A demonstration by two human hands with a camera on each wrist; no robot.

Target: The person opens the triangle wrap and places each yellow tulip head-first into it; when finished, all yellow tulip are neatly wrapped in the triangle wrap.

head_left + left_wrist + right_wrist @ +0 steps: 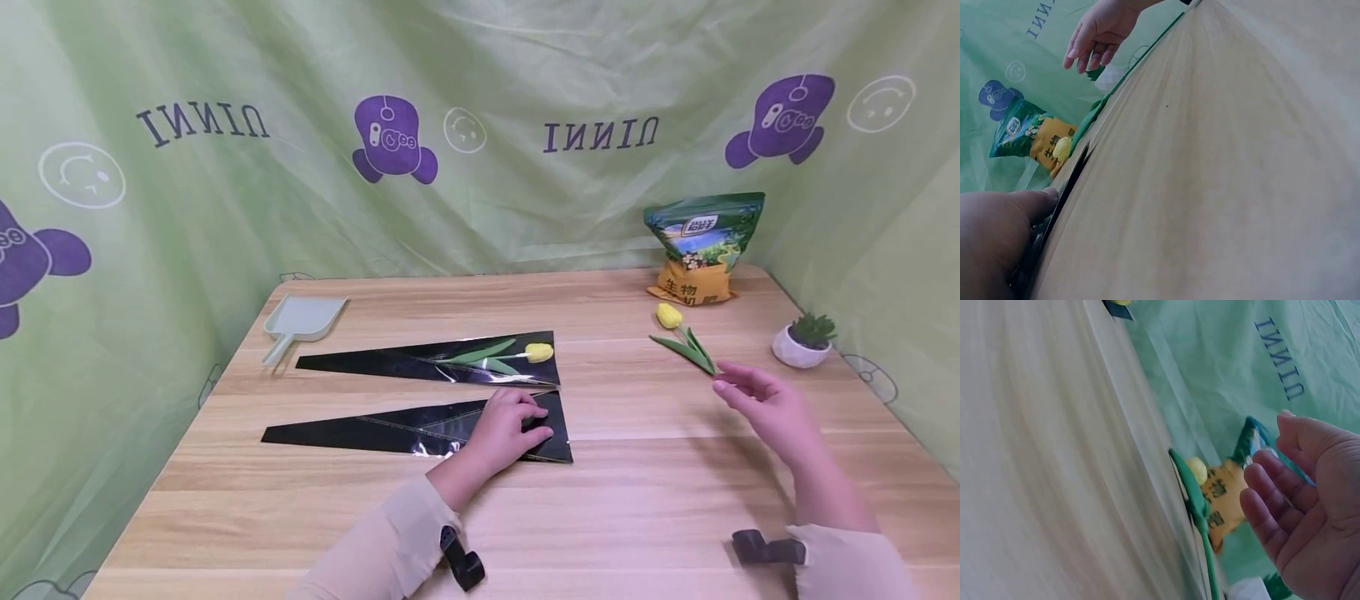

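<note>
Yellow tulip point(686, 351), loose with two green leaves, lies on the right part of the wood-grain table point(637, 508), its bloom toward the back. The right hand point(763, 410) is just beside its lower end, fingers loosely bent, thumb standing apart from them, holding nothing. The left hand point(504, 427) rests on the wide end of the near black flower sleeve point(401, 427), its thumb and forefinger extended and spread apart, the other fingertips hard to see. A second yellow tulip point(483, 352) lies within the outline of the far black sleeve point(360, 363). A pale dustpan point(307, 317) sits near the far left corner; a green-and-orange fertiliser pouch point(701, 250) and a potted succulent point(802, 344) stand at the right
</note>
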